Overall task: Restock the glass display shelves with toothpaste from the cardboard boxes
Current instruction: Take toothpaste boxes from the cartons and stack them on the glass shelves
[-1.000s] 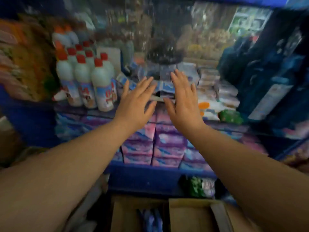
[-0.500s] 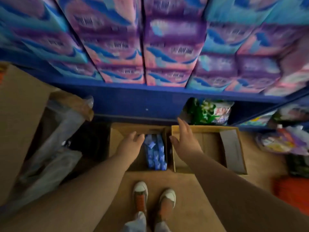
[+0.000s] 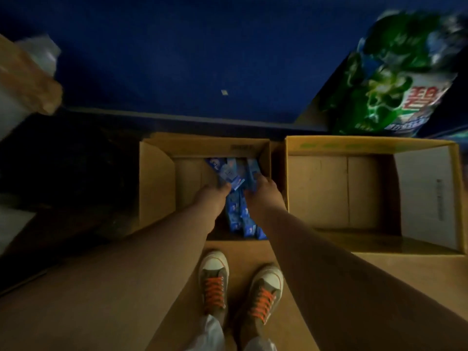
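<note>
An open cardboard box (image 3: 157, 183) sits on the floor in front of my feet, with several blue toothpaste packs (image 3: 236, 214) lying along its right side. Both my hands are down inside it. My left hand (image 3: 211, 195) is closed around a few blue toothpaste packs (image 3: 228, 173) that tilt up toward the box's far wall. My right hand (image 3: 263, 191) is closed on other packs next to them, against the box's right wall. The display shelves are out of view.
A second cardboard box (image 3: 367, 145), holding nothing, stands right of the first. A green bag (image 3: 385, 79) leans behind it. The blue base panel of the shelf unit (image 3: 177, 59) runs across the top. A brown box flap (image 3: 25, 77) sits far left. My shoes (image 3: 240, 287) stand below.
My view dropped from the shelves to the floor. Both hands came down from the shelf into the left box and closed on toothpaste packs.
</note>
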